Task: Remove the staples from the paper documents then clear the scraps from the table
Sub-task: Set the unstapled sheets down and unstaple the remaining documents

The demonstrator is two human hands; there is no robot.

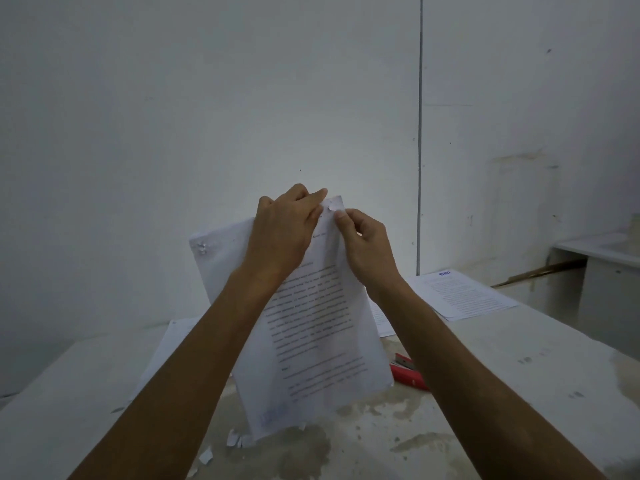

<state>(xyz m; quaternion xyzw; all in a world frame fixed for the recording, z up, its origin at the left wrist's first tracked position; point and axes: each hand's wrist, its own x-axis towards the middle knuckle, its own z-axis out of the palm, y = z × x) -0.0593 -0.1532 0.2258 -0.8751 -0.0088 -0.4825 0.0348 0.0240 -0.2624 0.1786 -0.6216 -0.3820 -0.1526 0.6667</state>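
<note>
Stapled bundle of white printed paper sheets [311,327], held upright above the grey concrete table [519,358], lower edge near the surface. Left hand [284,230] gripping the top edge, fingers curled over it; right hand [363,240] pinching the torn upper right corner [334,206], thumb and forefinger pressed together on it. Staple itself too small to make out. Upper left corner [201,247] also chewed up. Likely mid staple removal at the right corner; next calls for a steady pull without ripping further. One red staple tool [410,374] lying just beside the bundle. At least two more printed documents flat on the table: one far right [460,292], one behind at left [173,341]. About four white paper scraps [235,439] in front, still to clear.
</note>
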